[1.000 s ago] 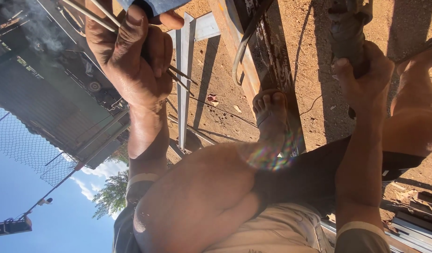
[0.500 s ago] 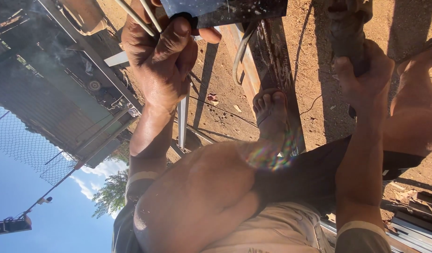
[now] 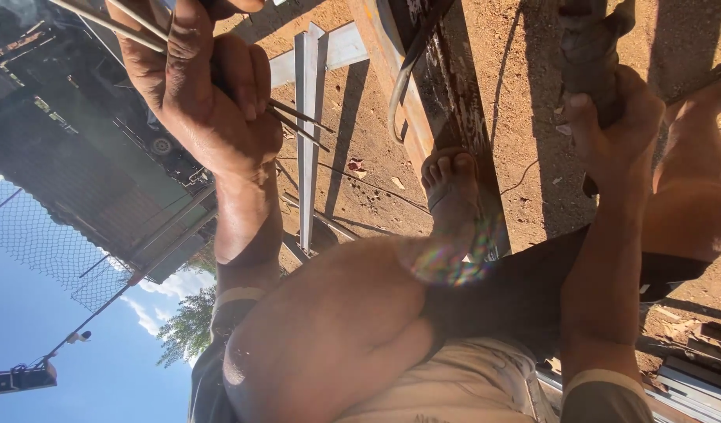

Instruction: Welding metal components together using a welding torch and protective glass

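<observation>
Hands at work over bare, sunlit dirt (image 3: 376,102), seen from a head camera that is tilting so far that sky and a wire fence (image 3: 39,235) are filling one side of the view. The left hand (image 3: 204,102) is closing into a fist around a bundle of thin metal rods (image 3: 298,121); its fingers (image 3: 243,74) are curling tight together over them, and the rods are running through the palm, sticking out past the knuckles on one side and past the thumb on the other. The right hand (image 3: 615,129) is gripping a dark, rough tool handle (image 3: 587,47), its fingers wrapping around the far side and its thumb (image 3: 584,117) pressing along the near side; the handle is rising out of the fist to the frame's edge. Between the two hands, a bare foot (image 3: 450,196) is resting on a rusty steel beam (image 3: 447,94), and a pale angle iron (image 3: 306,133) is lying on the dirt just beyond the rod tips. A bent knee (image 3: 321,329) is filling the foreground.
</observation>
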